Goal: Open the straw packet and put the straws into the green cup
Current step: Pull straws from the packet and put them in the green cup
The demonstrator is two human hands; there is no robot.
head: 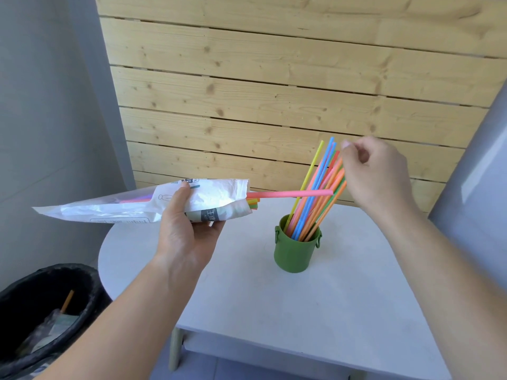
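Observation:
The green cup (293, 250) stands on the white table (315, 311) and holds several coloured straws (315, 193) that lean to the right. My right hand (375, 174) is at the straw tops with its fingers curled. It touches the orange straws, and whether it grips them is hidden. My left hand (186, 229) holds the white straw packet (164, 201) level, left of the cup, with its open end toward the cup. One pink straw (290, 193) sticks far out of the packet toward the cup's straws. Other straw ends show at the opening.
A black-lined waste bin (49, 311) with scraps in it stands at the lower left beside the table. A wooden slat wall (274, 91) rises behind the table. Grey walls close in on the left and right.

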